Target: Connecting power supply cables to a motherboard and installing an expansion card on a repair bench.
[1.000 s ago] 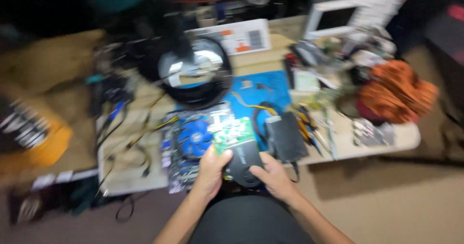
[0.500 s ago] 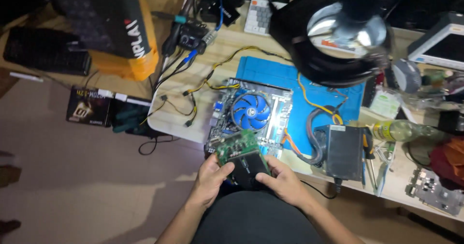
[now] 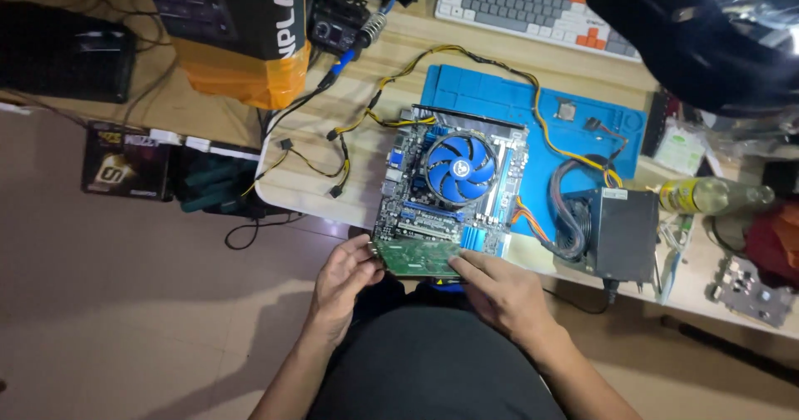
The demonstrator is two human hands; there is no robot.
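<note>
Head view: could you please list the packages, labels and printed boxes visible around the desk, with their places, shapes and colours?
Tall dark box, upper left, white lettering, standing over an orange wrapped base.
Flat black carton on the floor at left, with a pale emblem.
Clear bottle lying at right, yellow label.
Black power supply, right of the motherboard, small white sticker on its top edge.

I've got a green expansion card (image 3: 419, 258) lying flat along the near edge of the motherboard (image 3: 449, 191), its long side running left to right. The motherboard lies flat at the table's front edge, partly on a blue mat, with a round blue fan (blades facing up) at its middle.
</note>
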